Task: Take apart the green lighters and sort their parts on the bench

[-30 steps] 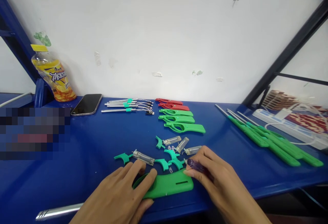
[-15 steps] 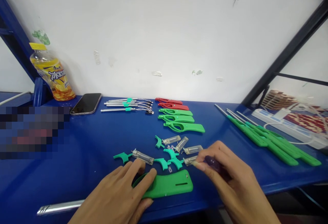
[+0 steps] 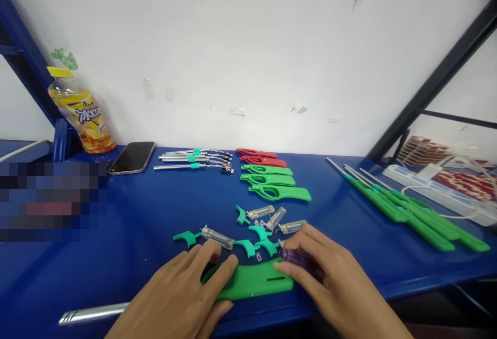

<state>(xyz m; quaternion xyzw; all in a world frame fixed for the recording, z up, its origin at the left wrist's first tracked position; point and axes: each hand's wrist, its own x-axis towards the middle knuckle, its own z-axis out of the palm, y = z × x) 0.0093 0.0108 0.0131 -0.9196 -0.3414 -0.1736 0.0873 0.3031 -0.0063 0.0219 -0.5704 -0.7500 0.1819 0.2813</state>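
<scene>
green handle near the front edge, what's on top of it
On the green handle, the left hand hides much of the left end; the right hand overlaps the far right corner, covering it. A dark slot shows near that corner.

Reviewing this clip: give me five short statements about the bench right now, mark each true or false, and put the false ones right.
1. The left hand holds the slotted green casing. True.
2. The right hand is empty. False: the right hand holds a dark purple object.
3. The yellow-capped bottle is to the left of the phone in the picture. True.
4. Every casing in the row near the wall is red. False: the row has two red casings and three green casings.
5. A white power strip lies on the right side of the picture. True.
</scene>
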